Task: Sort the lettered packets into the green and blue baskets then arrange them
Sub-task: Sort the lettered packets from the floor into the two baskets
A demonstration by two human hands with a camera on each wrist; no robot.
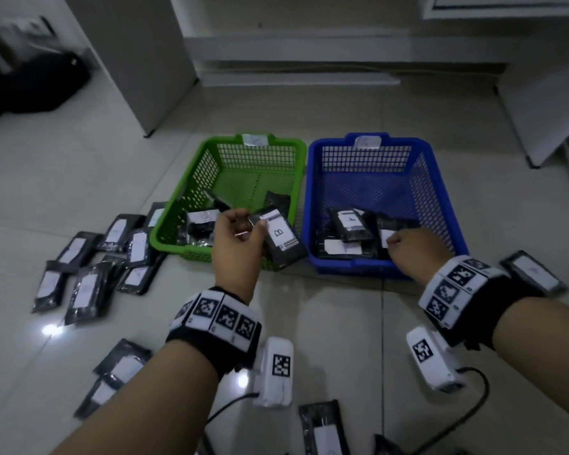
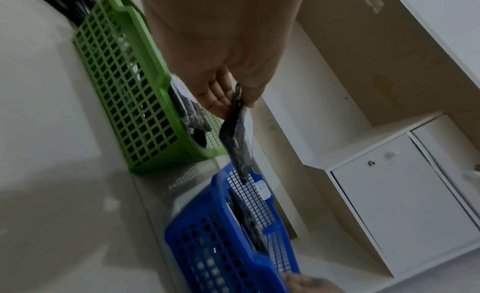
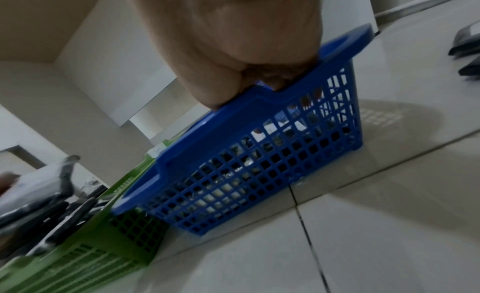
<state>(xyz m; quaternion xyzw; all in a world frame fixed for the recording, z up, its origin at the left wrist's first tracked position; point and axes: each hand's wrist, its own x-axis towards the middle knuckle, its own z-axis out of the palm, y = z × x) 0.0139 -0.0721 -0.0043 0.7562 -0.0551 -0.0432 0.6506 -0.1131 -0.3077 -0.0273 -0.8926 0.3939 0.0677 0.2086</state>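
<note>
I see the packet marked B [image 1: 278, 239] pinched between thumb and fingers of my left hand [image 1: 235, 239], held above the near right corner of the green basket [image 1: 191, 198], which already holds a few packets. Just right of it, touching side by side, the blue basket [image 1: 440, 192] contains several more, one marked A [image 1: 350, 224]. My right hand [image 1: 408, 246] reaches over its near rim, fingers bent down inside; whether they grip anything I cannot tell. Loose packets [image 1: 86, 267] lie scattered on the tiled floor [image 1: 326, 316] left of the baskets and nearer me.
</note>
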